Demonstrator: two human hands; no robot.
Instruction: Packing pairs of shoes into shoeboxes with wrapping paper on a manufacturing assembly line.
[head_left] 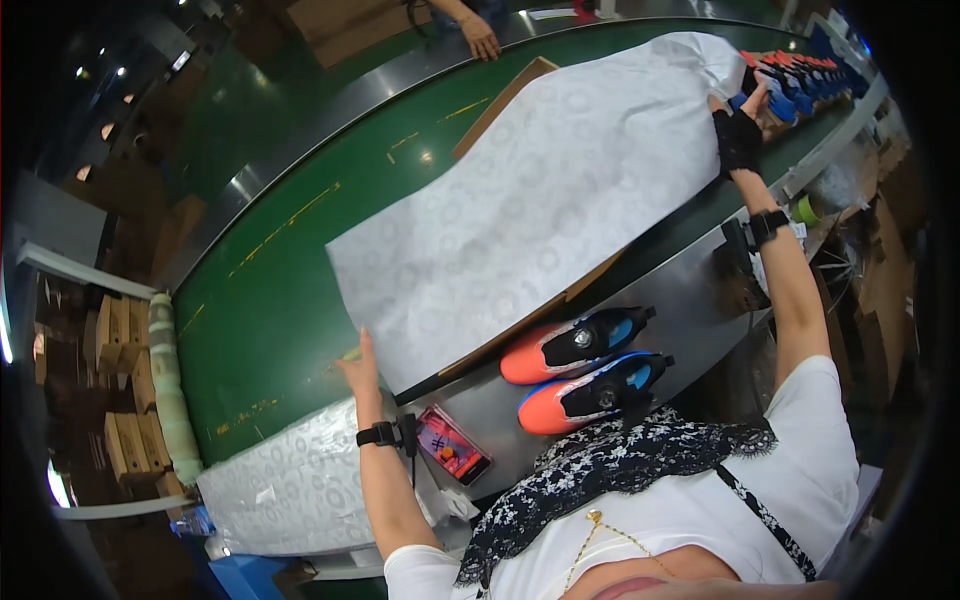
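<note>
A large white sheet of tissue paper [520, 210] with a faint ring pattern lies over an open cardboard box, whose brown flap [505, 105] shows behind it. At the sheet's near left corner is my left hand [362, 375], fingers apart, one finger along the paper's edge. A small yellow-green bit shows by its fingertips. My right hand [738, 138], in a black fingerless glove, is at the paper's far right end. Its thumb and fingers are spread, close to a row of shoes [795, 85]. A pair of orange, black and blue shoes [585, 370] rests on the metal ledge before me.
Under the box runs a green conveyor belt [270, 290]. A phone [453, 445] lies on the ledge, left of the shoe pair. Wrapped tissue sheets [285, 480] are stacked at the near left. Across the belt, another person's hand [482, 38] rests on the metal edge. Cardboard boxes [130, 440] stand at the far left.
</note>
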